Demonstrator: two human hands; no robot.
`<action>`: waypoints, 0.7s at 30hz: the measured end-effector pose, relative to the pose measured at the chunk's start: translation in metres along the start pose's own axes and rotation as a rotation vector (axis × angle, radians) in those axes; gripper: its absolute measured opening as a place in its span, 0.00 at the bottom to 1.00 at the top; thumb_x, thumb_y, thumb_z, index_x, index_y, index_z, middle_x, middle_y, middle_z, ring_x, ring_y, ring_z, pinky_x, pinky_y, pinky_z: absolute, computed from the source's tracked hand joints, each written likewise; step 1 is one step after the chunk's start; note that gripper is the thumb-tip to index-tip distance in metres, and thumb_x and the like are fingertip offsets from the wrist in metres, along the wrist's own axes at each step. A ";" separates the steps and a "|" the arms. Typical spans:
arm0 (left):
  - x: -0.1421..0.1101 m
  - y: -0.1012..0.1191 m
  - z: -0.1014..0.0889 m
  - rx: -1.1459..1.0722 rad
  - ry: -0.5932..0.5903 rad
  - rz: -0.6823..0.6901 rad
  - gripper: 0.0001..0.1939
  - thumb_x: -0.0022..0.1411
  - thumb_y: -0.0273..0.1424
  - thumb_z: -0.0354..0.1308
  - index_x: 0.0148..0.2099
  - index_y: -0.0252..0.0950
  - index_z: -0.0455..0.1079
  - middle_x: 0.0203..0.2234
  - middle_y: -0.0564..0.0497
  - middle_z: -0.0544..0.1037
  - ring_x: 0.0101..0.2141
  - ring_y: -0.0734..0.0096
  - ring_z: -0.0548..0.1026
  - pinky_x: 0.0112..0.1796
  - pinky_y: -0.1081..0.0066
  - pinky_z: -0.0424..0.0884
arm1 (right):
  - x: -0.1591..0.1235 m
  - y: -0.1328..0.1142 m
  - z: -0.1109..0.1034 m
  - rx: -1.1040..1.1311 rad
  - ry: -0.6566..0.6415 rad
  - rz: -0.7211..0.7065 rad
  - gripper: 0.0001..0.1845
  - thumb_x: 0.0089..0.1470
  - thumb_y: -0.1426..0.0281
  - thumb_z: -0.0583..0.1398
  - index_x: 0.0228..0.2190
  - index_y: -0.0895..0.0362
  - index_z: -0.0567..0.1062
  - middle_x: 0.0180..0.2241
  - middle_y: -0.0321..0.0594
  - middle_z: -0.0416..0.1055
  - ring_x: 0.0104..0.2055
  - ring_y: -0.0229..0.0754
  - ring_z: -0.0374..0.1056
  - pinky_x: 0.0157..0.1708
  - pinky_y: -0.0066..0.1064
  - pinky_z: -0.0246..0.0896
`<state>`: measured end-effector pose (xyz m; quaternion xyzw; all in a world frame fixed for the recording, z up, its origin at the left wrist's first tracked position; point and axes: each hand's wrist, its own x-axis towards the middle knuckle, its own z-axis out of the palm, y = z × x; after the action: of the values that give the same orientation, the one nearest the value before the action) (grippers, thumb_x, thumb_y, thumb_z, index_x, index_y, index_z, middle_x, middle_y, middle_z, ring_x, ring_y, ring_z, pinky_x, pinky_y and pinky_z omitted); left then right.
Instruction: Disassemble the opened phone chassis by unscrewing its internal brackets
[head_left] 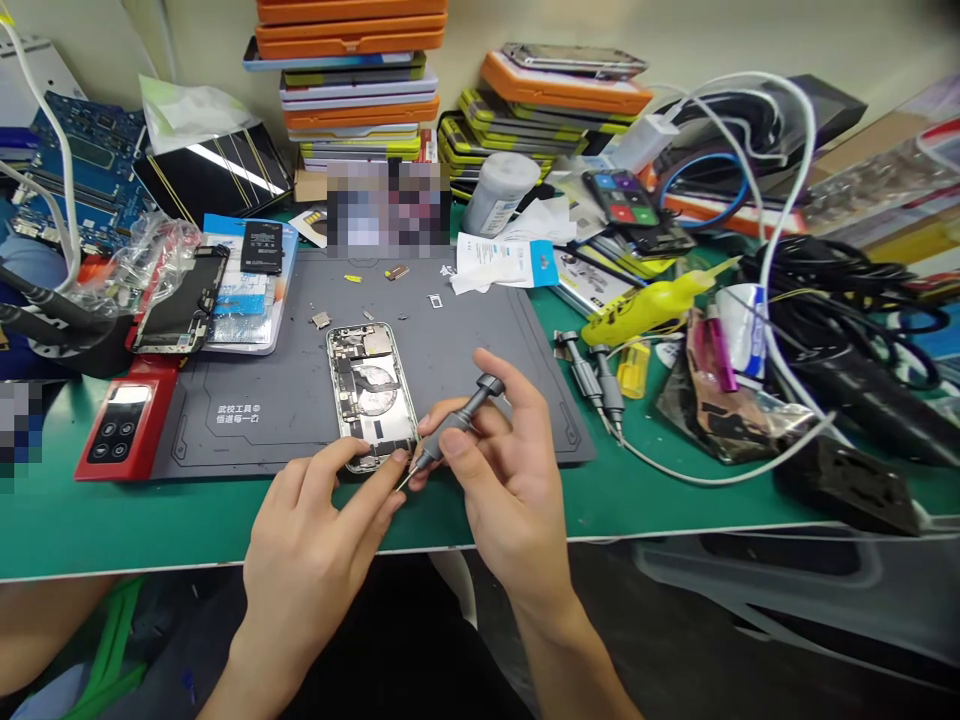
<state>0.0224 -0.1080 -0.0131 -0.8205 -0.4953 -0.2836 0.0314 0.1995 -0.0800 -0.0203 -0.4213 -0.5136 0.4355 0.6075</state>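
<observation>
An opened smartphone (375,395) lies face up on a dark grey work mat, its battery bay and inner boards exposed. At its lower end my left hand (319,510) is closed on the frame, with fingertips on the inside edge and the thumb below. My right hand (510,470) grips a grey screwdriver (450,430), a fingertip at its top cap. The driver is tilted, its thin tip pointing down and left beside my left fingertips, near the phone's bottom edge. Whether a screw sits at the tip is too small to tell.
The grey mat (277,360) holds small loose parts and a SIM tray (436,301). At left are a removed screen (184,300), a black battery (262,247) and a red device (124,425). More screwdrivers (581,370), a yellow bottle (637,310) and cables (847,290) crowd the right.
</observation>
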 end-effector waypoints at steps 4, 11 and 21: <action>-0.001 0.000 0.001 0.008 0.000 -0.001 0.18 0.74 0.28 0.64 0.63 0.43 0.77 0.53 0.44 0.78 0.42 0.62 0.73 0.44 0.63 0.71 | 0.003 -0.003 0.000 -0.086 0.102 -0.107 0.29 0.73 0.71 0.58 0.70 0.45 0.61 0.41 0.40 0.75 0.33 0.39 0.74 0.27 0.29 0.80; 0.002 0.000 0.002 0.015 0.018 -0.015 0.18 0.74 0.24 0.62 0.62 0.43 0.77 0.52 0.44 0.78 0.42 0.63 0.74 0.44 0.63 0.71 | 0.015 -0.003 -0.005 -0.359 0.091 -0.500 0.40 0.67 0.79 0.60 0.72 0.39 0.57 0.44 0.41 0.71 0.36 0.39 0.74 0.27 0.28 0.79; 0.001 0.000 0.002 0.010 0.014 -0.001 0.21 0.73 0.21 0.60 0.62 0.43 0.77 0.53 0.44 0.78 0.38 0.65 0.74 0.43 0.63 0.73 | 0.012 0.007 -0.008 -0.471 -0.009 -0.597 0.40 0.64 0.82 0.60 0.70 0.45 0.58 0.46 0.44 0.71 0.39 0.41 0.73 0.29 0.30 0.80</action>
<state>0.0232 -0.1067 -0.0148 -0.8180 -0.4970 -0.2870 0.0387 0.2080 -0.0670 -0.0252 -0.3793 -0.7022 0.1113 0.5921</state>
